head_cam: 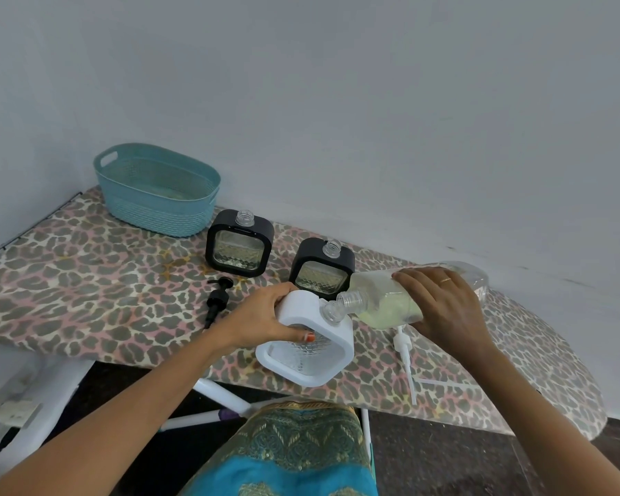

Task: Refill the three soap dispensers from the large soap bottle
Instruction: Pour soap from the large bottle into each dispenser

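In the head view, the left grip [265, 318], a bare hand, curls its fingers round the white square-framed clear soap dispenser [337, 338], which is tilted on the leopard-print surface [86, 273]. The right grip [444, 302] wraps round the large clear soap bottle of pale green liquid [383, 298]. The bottle lies nearly flat, its open mouth just beside the dispenser's neck. One black-framed clear dispenser [239, 243] and a second black-framed dispenser [321, 272] stand behind, both uncapped.

Large soap bottle [391, 298] in right hand [444, 306], mouth-to-mouth over left hand [262, 316]-held white dispenser [308, 345].
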